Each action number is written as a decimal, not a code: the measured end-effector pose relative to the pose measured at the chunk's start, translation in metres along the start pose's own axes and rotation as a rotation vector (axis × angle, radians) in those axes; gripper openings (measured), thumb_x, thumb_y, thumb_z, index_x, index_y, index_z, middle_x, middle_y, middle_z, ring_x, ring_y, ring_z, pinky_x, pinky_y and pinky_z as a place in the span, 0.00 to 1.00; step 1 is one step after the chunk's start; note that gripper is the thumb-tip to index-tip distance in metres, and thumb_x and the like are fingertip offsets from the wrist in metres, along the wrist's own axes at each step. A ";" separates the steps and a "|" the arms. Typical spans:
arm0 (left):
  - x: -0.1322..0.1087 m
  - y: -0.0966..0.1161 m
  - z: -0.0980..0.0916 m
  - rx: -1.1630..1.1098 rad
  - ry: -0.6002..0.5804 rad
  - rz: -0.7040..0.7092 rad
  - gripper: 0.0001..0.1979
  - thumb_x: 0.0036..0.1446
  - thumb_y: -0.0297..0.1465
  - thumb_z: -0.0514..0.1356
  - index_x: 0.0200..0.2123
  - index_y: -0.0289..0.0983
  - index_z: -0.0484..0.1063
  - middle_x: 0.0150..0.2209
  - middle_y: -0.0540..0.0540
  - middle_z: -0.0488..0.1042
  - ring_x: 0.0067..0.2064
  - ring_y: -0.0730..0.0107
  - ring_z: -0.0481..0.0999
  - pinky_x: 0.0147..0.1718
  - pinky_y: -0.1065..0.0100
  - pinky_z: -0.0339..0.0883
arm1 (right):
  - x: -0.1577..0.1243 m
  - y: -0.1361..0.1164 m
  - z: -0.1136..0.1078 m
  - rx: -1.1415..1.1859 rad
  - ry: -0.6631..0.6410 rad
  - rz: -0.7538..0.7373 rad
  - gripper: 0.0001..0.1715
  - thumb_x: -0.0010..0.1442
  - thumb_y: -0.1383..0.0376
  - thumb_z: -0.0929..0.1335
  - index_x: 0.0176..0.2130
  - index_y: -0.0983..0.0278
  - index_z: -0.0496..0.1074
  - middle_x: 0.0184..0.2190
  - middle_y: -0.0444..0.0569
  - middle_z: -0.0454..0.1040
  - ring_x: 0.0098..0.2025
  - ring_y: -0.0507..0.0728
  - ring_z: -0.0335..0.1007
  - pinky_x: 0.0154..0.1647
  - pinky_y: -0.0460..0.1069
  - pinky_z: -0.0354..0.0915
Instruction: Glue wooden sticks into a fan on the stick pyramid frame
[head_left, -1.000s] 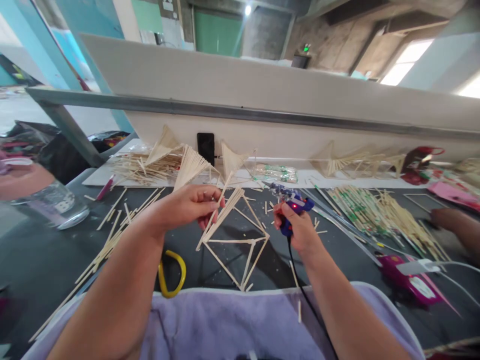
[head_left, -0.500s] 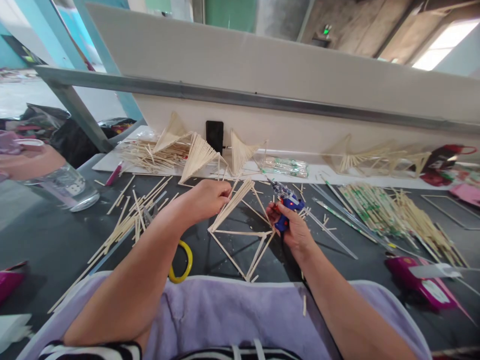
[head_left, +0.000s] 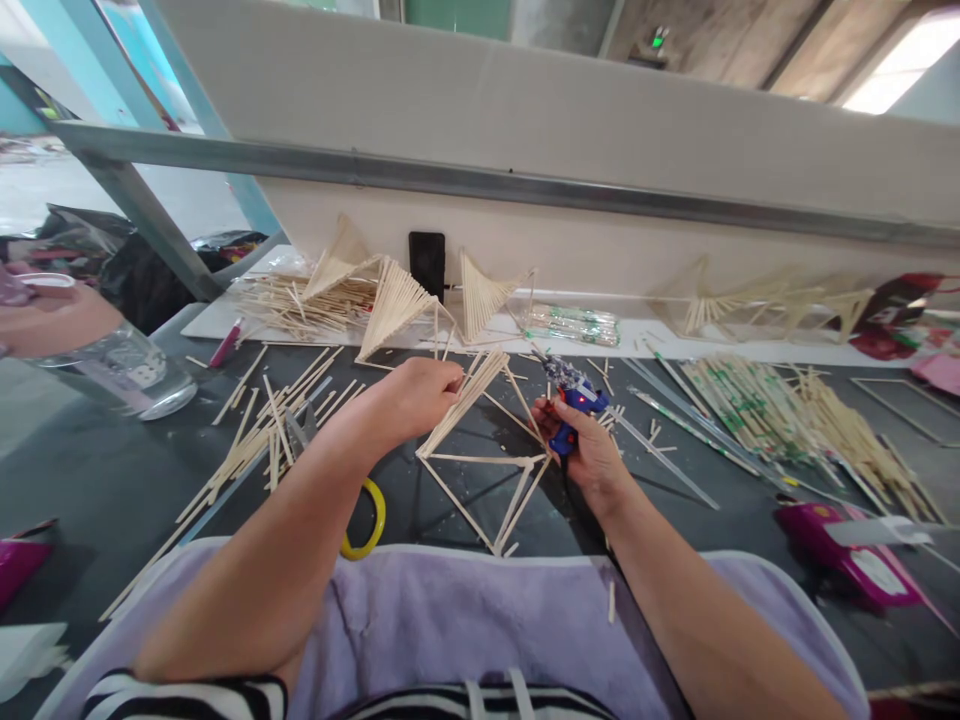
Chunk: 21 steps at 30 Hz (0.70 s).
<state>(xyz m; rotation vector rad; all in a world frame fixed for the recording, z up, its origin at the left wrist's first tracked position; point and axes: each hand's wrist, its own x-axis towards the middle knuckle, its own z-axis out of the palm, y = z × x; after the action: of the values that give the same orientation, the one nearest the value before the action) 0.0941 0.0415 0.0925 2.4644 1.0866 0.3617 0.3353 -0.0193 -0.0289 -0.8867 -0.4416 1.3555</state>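
Note:
In the head view my left hand [head_left: 429,396] is closed, its fingertips pressed together at the upper left of a stick frame [head_left: 480,461]; what they pinch is too small to make out. A fan of thin wooden sticks [head_left: 466,402] slopes up from the frame's left corner beside those fingers. My right hand [head_left: 592,455] is wrapped round a blue glue gun [head_left: 583,398], whose nozzle points up and left, near the frame's right corner. The frame lies on the dark table [head_left: 420,510]. Yellow-handled scissors [head_left: 365,518] lie partly under my left forearm.
Loose sticks [head_left: 247,450] lie at the left. Finished stick fans [head_left: 397,305], a black phone [head_left: 427,264] and wrapped sticks [head_left: 574,326] line the back. At the right are more sticks [head_left: 757,410] and a magenta glue gun [head_left: 847,550]. A bottle [head_left: 135,370] stands far left.
The whole view has shifted slightly. Both hands keep nearly the same places at the frame, and the glue gun is still in my right hand.

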 end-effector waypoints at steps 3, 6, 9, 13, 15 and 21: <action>0.000 0.000 0.000 0.007 -0.005 -0.006 0.06 0.48 0.27 0.53 0.21 0.35 0.65 0.21 0.48 0.68 0.25 0.72 0.64 0.25 0.71 0.53 | 0.000 0.000 0.000 0.003 0.008 0.002 0.09 0.48 0.67 0.73 0.33 0.63 0.72 0.32 0.45 0.78 0.35 0.52 0.75 0.41 0.47 0.72; 0.000 -0.002 0.003 0.004 0.003 0.006 0.06 0.48 0.27 0.52 0.21 0.35 0.64 0.22 0.48 0.68 0.25 0.73 0.64 0.24 0.71 0.53 | 0.000 0.000 0.001 0.005 0.008 0.001 0.10 0.47 0.67 0.73 0.33 0.63 0.72 0.32 0.45 0.78 0.35 0.53 0.76 0.42 0.48 0.72; 0.000 -0.003 0.005 0.014 0.012 0.015 0.06 0.48 0.26 0.52 0.21 0.36 0.64 0.22 0.48 0.68 0.25 0.73 0.64 0.24 0.71 0.53 | -0.001 0.000 0.002 0.002 0.012 -0.004 0.11 0.46 0.67 0.73 0.33 0.63 0.72 0.32 0.45 0.78 0.34 0.53 0.76 0.41 0.47 0.72; 0.001 -0.002 0.006 0.027 0.017 0.011 0.06 0.48 0.27 0.52 0.21 0.36 0.63 0.22 0.49 0.68 0.25 0.73 0.64 0.25 0.71 0.54 | -0.002 0.000 0.002 -0.014 0.015 -0.008 0.11 0.46 0.67 0.73 0.33 0.63 0.72 0.32 0.45 0.78 0.34 0.53 0.76 0.41 0.48 0.72; 0.002 -0.001 0.006 0.019 0.010 0.003 0.06 0.49 0.27 0.52 0.21 0.35 0.64 0.22 0.49 0.68 0.25 0.73 0.65 0.24 0.71 0.54 | -0.002 0.000 0.002 -0.014 0.011 -0.009 0.11 0.46 0.67 0.73 0.33 0.63 0.71 0.32 0.45 0.78 0.34 0.54 0.76 0.41 0.49 0.72; 0.003 -0.001 0.007 0.013 0.006 -0.015 0.06 0.49 0.27 0.53 0.21 0.35 0.64 0.22 0.48 0.68 0.25 0.73 0.65 0.23 0.71 0.53 | -0.002 0.000 0.002 -0.036 0.003 -0.019 0.10 0.47 0.67 0.73 0.33 0.62 0.71 0.32 0.45 0.78 0.34 0.54 0.76 0.41 0.50 0.73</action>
<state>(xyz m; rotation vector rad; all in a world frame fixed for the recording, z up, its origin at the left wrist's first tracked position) 0.0984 0.0427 0.0866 2.4665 1.1126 0.3589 0.3335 -0.0201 -0.0269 -0.9124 -0.4719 1.3325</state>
